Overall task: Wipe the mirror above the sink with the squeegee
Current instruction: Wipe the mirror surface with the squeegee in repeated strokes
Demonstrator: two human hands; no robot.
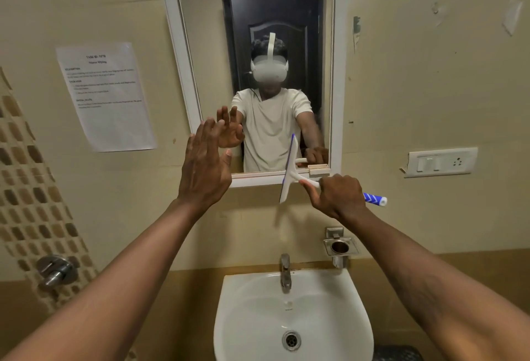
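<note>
A white-framed mirror (200,45) hangs on the beige wall above a white sink (246,317). My right hand (338,196) grips the handle of a white squeegee (289,171) with a blue-striped end. Its blade stands nearly upright over the mirror's lower right corner and bottom frame. My left hand (205,165) is raised with its fingers straight, at the mirror's lower left edge; whether the fingertips touch the glass I cannot tell. The mirror reflects a person in a white shirt wearing a headset.
A printed sheet (106,97) is stuck to the wall left of the mirror. A switch plate (441,161) sits to the right. Below are a chrome tap (285,272), a metal cup holder (339,247) and a wall valve (56,272).
</note>
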